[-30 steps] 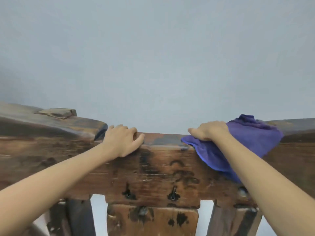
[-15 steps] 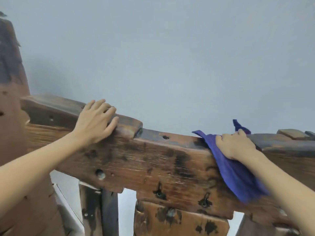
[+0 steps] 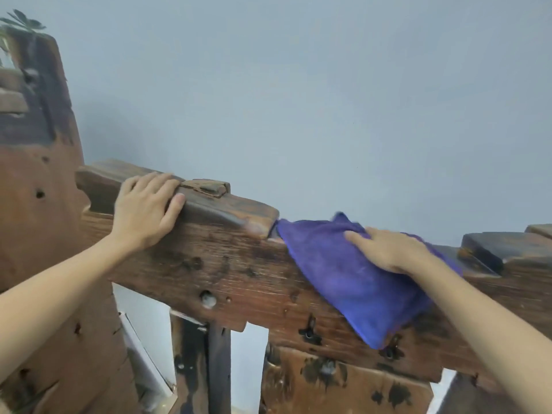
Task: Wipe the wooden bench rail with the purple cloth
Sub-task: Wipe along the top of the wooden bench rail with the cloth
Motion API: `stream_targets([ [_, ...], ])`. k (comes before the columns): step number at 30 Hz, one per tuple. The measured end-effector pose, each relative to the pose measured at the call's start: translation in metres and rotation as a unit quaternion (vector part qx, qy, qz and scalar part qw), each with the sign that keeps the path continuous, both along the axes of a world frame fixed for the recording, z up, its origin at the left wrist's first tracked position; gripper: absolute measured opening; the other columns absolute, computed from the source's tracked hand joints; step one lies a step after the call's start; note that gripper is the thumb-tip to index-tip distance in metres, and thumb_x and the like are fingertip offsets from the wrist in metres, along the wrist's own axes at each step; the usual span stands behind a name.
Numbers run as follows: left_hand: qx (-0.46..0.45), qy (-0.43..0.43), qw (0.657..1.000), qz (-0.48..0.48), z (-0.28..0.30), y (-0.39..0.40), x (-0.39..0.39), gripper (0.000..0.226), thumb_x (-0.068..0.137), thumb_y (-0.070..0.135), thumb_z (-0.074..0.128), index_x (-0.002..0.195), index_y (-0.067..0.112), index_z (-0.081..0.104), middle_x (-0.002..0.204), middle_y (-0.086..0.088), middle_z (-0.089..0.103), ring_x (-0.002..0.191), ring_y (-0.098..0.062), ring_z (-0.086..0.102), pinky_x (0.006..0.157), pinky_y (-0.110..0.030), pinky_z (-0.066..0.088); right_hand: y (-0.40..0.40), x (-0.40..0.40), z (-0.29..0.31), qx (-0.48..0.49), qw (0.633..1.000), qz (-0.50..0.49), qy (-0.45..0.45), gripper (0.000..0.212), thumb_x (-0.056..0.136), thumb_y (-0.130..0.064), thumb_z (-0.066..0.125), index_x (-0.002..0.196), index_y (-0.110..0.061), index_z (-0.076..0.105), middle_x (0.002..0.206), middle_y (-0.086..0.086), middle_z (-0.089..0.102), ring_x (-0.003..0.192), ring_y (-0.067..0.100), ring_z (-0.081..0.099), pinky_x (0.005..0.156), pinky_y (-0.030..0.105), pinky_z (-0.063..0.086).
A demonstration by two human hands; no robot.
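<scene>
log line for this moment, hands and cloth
left hand: rests on wooden bench rail | right hand: presses purple cloth on rail top | cloth: draped over rail front | step: wiping

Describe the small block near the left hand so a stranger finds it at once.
Follow the wooden bench rail to its higher part. The small block sits on top, beside the left hand, the only raised, cracked patch there.
</scene>
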State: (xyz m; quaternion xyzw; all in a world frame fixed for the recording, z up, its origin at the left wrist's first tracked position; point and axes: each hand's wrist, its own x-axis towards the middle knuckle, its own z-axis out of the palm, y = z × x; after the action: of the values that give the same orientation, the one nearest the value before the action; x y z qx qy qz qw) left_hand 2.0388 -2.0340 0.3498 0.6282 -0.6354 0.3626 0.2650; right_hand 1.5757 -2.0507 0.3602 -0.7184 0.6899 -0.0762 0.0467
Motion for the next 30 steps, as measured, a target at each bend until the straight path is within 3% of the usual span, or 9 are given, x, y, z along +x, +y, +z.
stream_targets([
  [4,-0.031,0.080,0.992,0.091,-0.002,-0.009,0.014,0.044,0.099,0.035,0.027,0.110,0.005,0.057,0.125,-0.019,0.062,0.125,-0.036,0.050,0.108,-0.052,0.029,-0.028,-0.008,0.002,0.066,0.995,-0.059,-0.049,0.069,0.099,-0.059,0.027,0.147,-0.016,0.052,0.158,0.009,0.045,0.144,0.028,0.042,0.120,0.044,0.025],
  [8,-0.067,0.127,0.988,0.056,0.000,-0.022,-0.020,0.033,0.094,0.025,0.035,0.089,0.004,0.060,0.094,-0.018,0.068,0.096,-0.037,0.059,0.107,-0.054,0.033,-0.029,0.127,-0.006,0.001,0.994,0.029,-0.103,0.065,0.099,-0.048,0.021,0.140,-0.012,0.057,0.153,0.013,0.051,0.139,0.031,0.047,0.114,0.044,0.032],
  [11,-0.081,0.091,0.992,0.033,0.004,-0.020,-0.008,0.031,0.094,0.026,0.036,0.083,0.008,0.058,0.084,-0.013,0.067,0.085,-0.034,0.060,0.097,-0.047,0.040,-0.010,0.176,0.000,-0.060,0.989,0.054,-0.126,0.069,0.098,-0.055,0.016,0.115,-0.014,0.068,0.131,0.012,0.066,0.122,0.033,0.058,0.097,0.043,0.038],
  [14,-0.094,0.056,0.994,-0.006,0.000,-0.024,0.005,0.032,0.097,0.029,0.035,0.084,0.011,0.058,0.082,-0.007,0.066,0.083,-0.028,0.059,0.087,-0.042,0.040,0.012,0.147,-0.012,-0.124,0.984,0.093,-0.092,0.050,0.096,-0.065,0.021,0.083,-0.030,0.053,0.098,-0.008,0.069,0.097,0.025,0.062,0.075,0.040,0.039],
  [18,-0.169,0.091,0.980,-0.049,-0.009,-0.032,0.001,0.027,0.094,0.025,0.037,0.089,0.015,0.062,0.087,0.000,0.066,0.086,-0.024,0.059,0.089,-0.041,0.038,0.038,0.135,-0.030,-0.261,0.955,0.082,-0.115,0.042,0.096,-0.063,0.028,0.072,-0.034,0.048,0.064,-0.013,0.060,0.070,0.018,0.057,0.055,0.034,0.033],
  [22,-0.193,0.108,0.970,-0.103,-0.011,-0.035,0.000,0.025,0.092,0.025,0.039,0.092,0.016,0.063,0.095,0.001,0.065,0.090,-0.023,0.058,0.092,-0.040,0.037,0.031,0.182,-0.019,-0.263,0.925,0.068,-0.266,0.038,0.101,-0.060,0.032,0.072,-0.043,0.051,0.070,-0.014,0.062,0.081,0.026,0.059,0.062,0.038,0.036],
  [25,-0.209,0.169,0.956,-0.122,-0.017,-0.036,-0.001,0.029,0.091,0.028,0.038,0.108,0.014,0.058,0.122,-0.005,0.058,0.111,-0.025,0.053,0.102,-0.043,0.035,0.015,0.262,-0.010,-0.298,0.930,0.134,-0.168,0.039,0.101,-0.058,0.028,0.092,-0.037,0.060,0.101,-0.014,0.070,0.107,0.026,0.064,0.066,0.037,0.039],
  [27,-0.222,0.274,0.928,-0.117,-0.016,-0.036,-0.006,0.038,0.094,0.027,0.033,0.120,0.008,0.054,0.136,-0.010,0.052,0.124,-0.027,0.047,0.112,-0.048,0.031,0.004,0.323,0.009,-0.252,0.942,0.183,-0.128,0.043,0.101,-0.054,0.025,0.122,-0.038,0.059,0.143,-0.007,0.058,0.137,0.025,0.049,0.093,0.044,0.044],
  [30,-0.228,0.372,0.891,-0.122,-0.017,-0.034,0.003,0.047,0.097,0.027,0.028,0.132,0.003,0.047,0.153,-0.016,0.037,0.142,-0.029,0.036,0.123,-0.048,0.011,-0.018,0.363,0.038,-0.137,0.931,0.316,-0.118,0.047,0.104,-0.048,0.023,0.145,-0.039,0.045,0.163,-0.006,0.035,0.153,0.027,0.024,0.120,0.049,0.020],
])
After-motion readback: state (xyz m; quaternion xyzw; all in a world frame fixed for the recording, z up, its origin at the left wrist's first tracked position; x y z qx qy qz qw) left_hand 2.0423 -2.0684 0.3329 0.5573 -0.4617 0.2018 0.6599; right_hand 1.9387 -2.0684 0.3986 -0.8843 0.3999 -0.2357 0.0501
